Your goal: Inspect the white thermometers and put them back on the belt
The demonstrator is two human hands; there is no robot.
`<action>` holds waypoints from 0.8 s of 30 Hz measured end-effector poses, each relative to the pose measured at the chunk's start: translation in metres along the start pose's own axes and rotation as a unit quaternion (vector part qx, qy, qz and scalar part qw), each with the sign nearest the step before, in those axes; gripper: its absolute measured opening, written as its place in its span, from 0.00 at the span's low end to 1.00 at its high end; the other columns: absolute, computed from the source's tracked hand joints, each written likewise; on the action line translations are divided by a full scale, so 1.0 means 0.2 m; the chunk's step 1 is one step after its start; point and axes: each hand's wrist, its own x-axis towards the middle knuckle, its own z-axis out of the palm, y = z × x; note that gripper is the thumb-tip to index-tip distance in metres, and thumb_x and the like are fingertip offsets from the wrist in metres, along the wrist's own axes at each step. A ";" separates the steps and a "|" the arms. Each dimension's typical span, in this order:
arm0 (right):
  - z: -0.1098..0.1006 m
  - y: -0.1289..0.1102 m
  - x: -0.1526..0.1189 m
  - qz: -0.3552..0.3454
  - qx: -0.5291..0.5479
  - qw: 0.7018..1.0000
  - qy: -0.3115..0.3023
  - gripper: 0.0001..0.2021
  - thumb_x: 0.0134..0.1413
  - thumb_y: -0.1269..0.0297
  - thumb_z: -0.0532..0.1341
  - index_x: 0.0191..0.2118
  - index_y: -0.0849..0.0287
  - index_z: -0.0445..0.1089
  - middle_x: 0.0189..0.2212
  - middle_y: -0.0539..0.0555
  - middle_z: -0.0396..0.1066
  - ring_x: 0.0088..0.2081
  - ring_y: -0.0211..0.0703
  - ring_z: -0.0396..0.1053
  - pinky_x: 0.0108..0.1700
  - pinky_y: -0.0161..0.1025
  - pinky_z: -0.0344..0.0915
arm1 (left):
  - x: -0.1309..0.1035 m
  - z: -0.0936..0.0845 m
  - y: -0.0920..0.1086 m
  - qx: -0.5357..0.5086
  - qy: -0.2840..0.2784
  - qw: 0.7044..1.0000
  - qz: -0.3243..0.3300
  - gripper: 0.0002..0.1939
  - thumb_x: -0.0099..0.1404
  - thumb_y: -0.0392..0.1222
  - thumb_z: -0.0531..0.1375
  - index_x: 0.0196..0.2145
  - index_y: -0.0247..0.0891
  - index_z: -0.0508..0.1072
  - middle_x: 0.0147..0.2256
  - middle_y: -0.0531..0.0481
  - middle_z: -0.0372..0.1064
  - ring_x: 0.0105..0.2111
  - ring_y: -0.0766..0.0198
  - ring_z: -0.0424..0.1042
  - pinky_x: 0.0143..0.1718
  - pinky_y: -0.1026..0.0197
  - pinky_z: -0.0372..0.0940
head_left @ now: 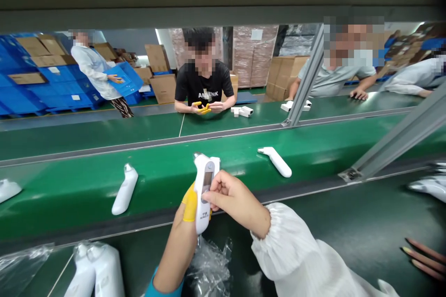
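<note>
At least six thermometers [208,178]; two slanted metal posts [305,75].

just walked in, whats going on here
The person's left hand, wearing yellow finger covers, holds a white handheld device, while the right hand rests its thumb on the front, below the screen. Similar white devices lie on the green strip beyond, and crumpled clear plastic lies below the hands. A co-worker in black is across the strip.

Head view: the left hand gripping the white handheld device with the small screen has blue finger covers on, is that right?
Not quite: the finger covers are yellow, not blue, as the head view shows. The left hand does grip the white handheld device with the small screen.
</note>
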 end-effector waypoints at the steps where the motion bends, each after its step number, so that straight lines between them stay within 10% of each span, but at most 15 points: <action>1: 0.00 0.00 0.00 0.002 -0.005 1.000 -0.001 0.13 0.46 0.63 0.67 0.28 0.58 0.60 0.22 0.45 0.66 0.25 0.35 0.67 0.31 0.35 0.67 | 0.00 -0.01 0.00 0.011 -0.001 1.000 0.004 0.25 0.64 0.53 0.59 0.57 0.43 0.68 0.52 0.46 0.71 0.51 0.52 0.69 0.53 0.53 0.62; 19: -0.03 0.01 0.01 0.019 -0.019 0.999 -0.041 0.13 0.50 0.59 0.65 0.31 0.57 0.60 0.23 0.46 0.67 0.28 0.37 0.70 0.34 0.37 0.70 | 0.00 -0.03 -0.04 0.039 0.042 0.998 -0.004 0.28 0.61 0.54 0.61 0.56 0.40 0.69 0.51 0.44 0.72 0.52 0.49 0.68 0.53 0.52 0.63; 24: 0.00 -0.02 -0.04 -0.114 -0.246 0.963 -0.007 0.03 0.57 0.68 0.55 0.32 0.57 0.62 0.30 0.49 0.67 0.33 0.37 0.69 0.37 0.36 0.65 | -0.03 0.00 -0.02 0.096 0.099 0.990 0.038 0.26 0.64 0.54 0.58 0.57 0.43 0.68 0.56 0.45 0.67 0.59 0.50 0.61 0.58 0.54 0.56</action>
